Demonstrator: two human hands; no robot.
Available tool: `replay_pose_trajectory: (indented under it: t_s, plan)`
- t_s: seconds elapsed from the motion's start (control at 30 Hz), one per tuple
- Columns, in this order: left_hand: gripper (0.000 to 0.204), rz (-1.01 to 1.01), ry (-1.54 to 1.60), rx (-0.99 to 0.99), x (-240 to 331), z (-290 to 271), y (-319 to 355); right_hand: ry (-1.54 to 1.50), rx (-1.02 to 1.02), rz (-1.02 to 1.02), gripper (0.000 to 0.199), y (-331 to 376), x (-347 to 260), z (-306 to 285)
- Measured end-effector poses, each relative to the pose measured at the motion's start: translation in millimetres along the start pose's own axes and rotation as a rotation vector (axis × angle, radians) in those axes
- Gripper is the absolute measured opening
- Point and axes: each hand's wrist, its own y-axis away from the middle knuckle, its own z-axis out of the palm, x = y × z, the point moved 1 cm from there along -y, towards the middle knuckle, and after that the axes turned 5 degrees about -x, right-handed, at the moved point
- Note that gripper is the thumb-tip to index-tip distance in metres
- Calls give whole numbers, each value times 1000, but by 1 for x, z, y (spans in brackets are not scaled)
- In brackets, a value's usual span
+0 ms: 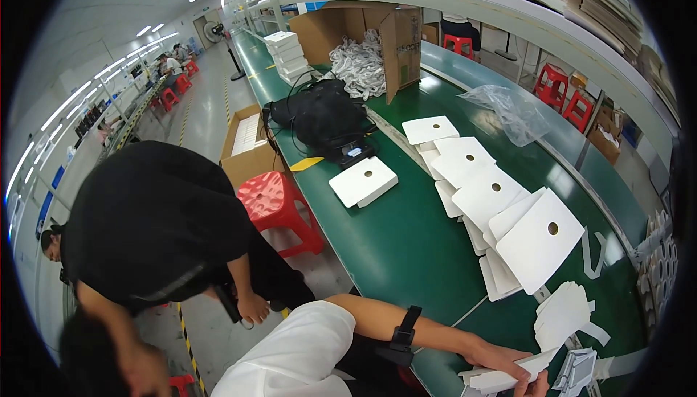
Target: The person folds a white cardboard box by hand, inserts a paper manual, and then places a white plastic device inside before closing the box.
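Left hand (501,362) closed on flat white card pieces (508,377) at near edge of green bench (392,252), right hand not visible, fanned row of roughly seven holed white cards (501,208) beyond, one separate white box (363,181) further left, two red stools (279,205) visible nearby.

Up the green worktop (406,252) from my grip, a row of overlapping flat white cardboard boxes with round holes (501,208) runs away from me. A single white holed box (363,181) lies apart to their left, just beside a small black scale (351,153) and a black bag (323,112). Farther off stands an open brown carton of white cords (361,48), with a crumpled clear plastic bag (512,110) to its right. Far left of my grip, a person in a black shirt (156,223) bends beside a red plastic stool (279,205).
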Motion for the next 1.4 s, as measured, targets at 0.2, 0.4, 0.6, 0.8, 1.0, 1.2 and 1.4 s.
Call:
replay_pose_trajectory:
  t_s: [0.2, 0.4, 0.6, 0.8, 1.0, 1.2, 1.4]
  plan:
    - [73, 57, -7, -36, -2, 1, -4, 1, -57, 66, 41, 4, -3, -3]
    - [76, 54, -107, -21, -7, -3, -5, -45, -69, 110, 41, 3, -9, -6]
    - [74, 7, -73, -5, -3, -4, -5, -73, -12, 73, 39, 11, 9, -9]
    - [78, 55, -101, -42, -7, -4, -6, -60, 63, 60, 34, -1, -9, 2]
    - [58, 85, -39, -85, 3, 1, -6, -19, -16, 63, 32, 7, 2, -8]
    - [65, 30, -86, -16, -2, 1, -3, -1, -15, 81, 31, 4, -8, -4]
    - [74, -26, -20, -24, 0, -3, -5, -5, -36, 95, 29, 7, 9, -11]
